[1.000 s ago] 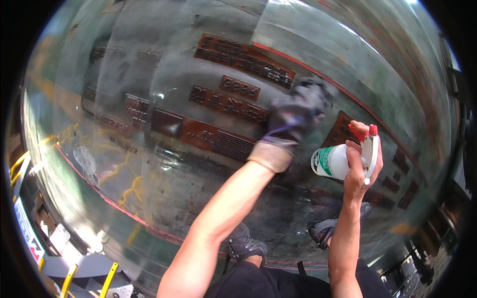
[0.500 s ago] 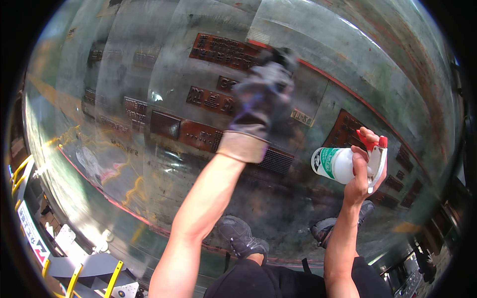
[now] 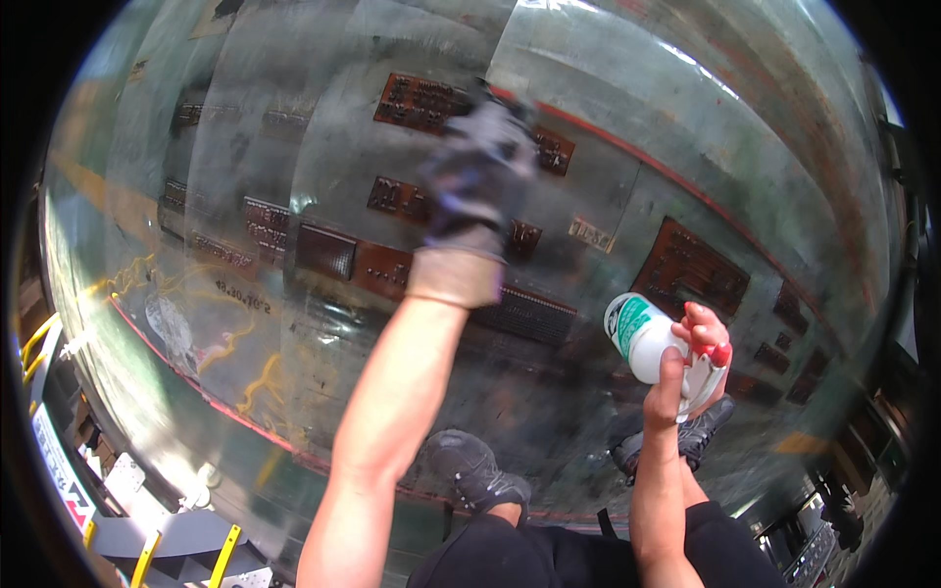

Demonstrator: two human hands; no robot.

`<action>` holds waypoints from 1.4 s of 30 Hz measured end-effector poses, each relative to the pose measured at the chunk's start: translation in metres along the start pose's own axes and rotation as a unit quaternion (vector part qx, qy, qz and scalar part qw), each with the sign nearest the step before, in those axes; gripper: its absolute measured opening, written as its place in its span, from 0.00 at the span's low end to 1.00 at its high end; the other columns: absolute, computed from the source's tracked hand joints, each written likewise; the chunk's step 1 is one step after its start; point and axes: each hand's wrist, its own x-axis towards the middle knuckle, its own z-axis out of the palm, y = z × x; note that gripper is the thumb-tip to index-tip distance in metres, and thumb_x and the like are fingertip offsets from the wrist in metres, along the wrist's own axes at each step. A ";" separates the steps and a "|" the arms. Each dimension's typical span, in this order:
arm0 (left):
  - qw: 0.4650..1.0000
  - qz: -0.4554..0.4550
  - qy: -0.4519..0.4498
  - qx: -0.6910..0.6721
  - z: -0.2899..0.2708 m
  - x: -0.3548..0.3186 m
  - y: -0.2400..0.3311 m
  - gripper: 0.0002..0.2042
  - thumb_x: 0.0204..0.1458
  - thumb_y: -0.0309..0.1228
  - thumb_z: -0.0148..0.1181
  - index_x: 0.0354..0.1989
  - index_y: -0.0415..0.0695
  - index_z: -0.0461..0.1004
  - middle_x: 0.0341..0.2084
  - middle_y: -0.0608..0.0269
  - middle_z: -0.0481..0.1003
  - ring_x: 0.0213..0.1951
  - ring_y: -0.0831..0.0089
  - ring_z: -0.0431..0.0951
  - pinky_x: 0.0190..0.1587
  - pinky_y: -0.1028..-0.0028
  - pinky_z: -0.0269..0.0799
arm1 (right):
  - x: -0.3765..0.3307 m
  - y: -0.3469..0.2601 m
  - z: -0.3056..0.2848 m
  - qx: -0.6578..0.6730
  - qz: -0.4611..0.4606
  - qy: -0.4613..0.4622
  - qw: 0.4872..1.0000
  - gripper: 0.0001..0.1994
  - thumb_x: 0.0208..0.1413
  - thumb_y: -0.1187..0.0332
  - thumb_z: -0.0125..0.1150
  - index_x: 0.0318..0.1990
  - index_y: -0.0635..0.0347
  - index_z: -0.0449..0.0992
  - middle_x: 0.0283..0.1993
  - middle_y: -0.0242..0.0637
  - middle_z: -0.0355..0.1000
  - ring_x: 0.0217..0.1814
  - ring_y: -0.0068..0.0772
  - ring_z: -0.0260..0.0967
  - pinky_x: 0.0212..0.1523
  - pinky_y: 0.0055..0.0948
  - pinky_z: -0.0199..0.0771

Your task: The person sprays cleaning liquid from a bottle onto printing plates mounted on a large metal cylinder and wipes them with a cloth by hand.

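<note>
A gloved left hand presses flat against a large curved metal surface at upper centre of the frame, over a row of embossed plates. At right centre, the right hand holds a spray bottle just off the surface, below another plate. Two shoes stand at lower centre. A railing runs along the lower left edge.

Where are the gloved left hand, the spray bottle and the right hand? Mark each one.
gloved left hand (image 3: 475, 186), head view, on the back of the grey glove.
spray bottle (image 3: 639, 338), head view, on its white body beside the green label.
right hand (image 3: 686, 367), head view, around the red trigger.
</note>
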 end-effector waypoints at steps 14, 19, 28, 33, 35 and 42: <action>0.991 0.022 0.001 0.134 -0.060 0.089 -0.102 0.14 0.58 0.38 0.64 0.50 0.50 0.81 0.43 0.56 0.84 0.42 0.58 0.86 0.46 0.63 0.83 | -0.010 0.017 -0.014 0.073 -0.004 0.037 0.997 0.20 0.53 0.75 0.56 0.56 0.63 0.69 0.63 0.54 0.68 0.61 0.41 0.70 0.61 0.37 0.72; 0.982 -0.104 -0.018 -0.154 -0.044 0.030 -0.015 0.14 0.51 0.38 0.72 0.46 0.53 0.81 0.37 0.58 0.83 0.37 0.63 0.86 0.40 0.64 0.83 | 0.002 0.008 -0.010 0.029 -0.014 -0.003 0.999 0.20 0.52 0.75 0.57 0.55 0.64 0.71 0.62 0.54 0.69 0.62 0.42 0.70 0.62 0.37 0.71; 0.995 0.009 0.012 0.101 -0.079 0.101 -0.133 0.11 0.55 0.33 0.67 0.47 0.55 0.82 0.42 0.56 0.84 0.44 0.58 0.85 0.46 0.63 0.82 | 0.007 0.006 -0.004 0.100 0.032 0.074 0.992 0.19 0.50 0.74 0.58 0.52 0.65 0.72 0.59 0.54 0.71 0.58 0.42 0.71 0.61 0.38 0.72; 0.984 -0.165 0.003 0.072 -0.067 0.092 -0.092 0.16 0.59 0.32 0.63 0.54 0.44 0.80 0.47 0.55 0.84 0.47 0.59 0.85 0.51 0.64 0.80 | 0.010 0.004 -0.004 0.051 0.006 0.046 0.998 0.17 0.49 0.74 0.58 0.49 0.66 0.74 0.55 0.54 0.73 0.57 0.44 0.71 0.59 0.40 0.71; 0.987 -0.160 0.019 0.021 -0.060 0.059 -0.065 0.16 0.57 0.37 0.66 0.50 0.42 0.80 0.43 0.52 0.85 0.44 0.59 0.86 0.48 0.64 0.80 | 0.009 0.002 -0.002 0.038 -0.012 0.037 0.999 0.16 0.48 0.74 0.59 0.46 0.66 0.74 0.53 0.52 0.74 0.57 0.44 0.72 0.59 0.40 0.71; 0.975 0.024 -0.212 0.068 -0.058 -0.061 0.030 0.21 0.45 0.41 0.73 0.51 0.57 0.81 0.43 0.56 0.81 0.43 0.55 0.83 0.46 0.59 0.81 | 0.012 0.005 -0.008 0.075 0.020 0.067 0.995 0.18 0.48 0.78 0.55 0.49 0.66 0.73 0.56 0.53 0.73 0.60 0.45 0.72 0.62 0.37 0.71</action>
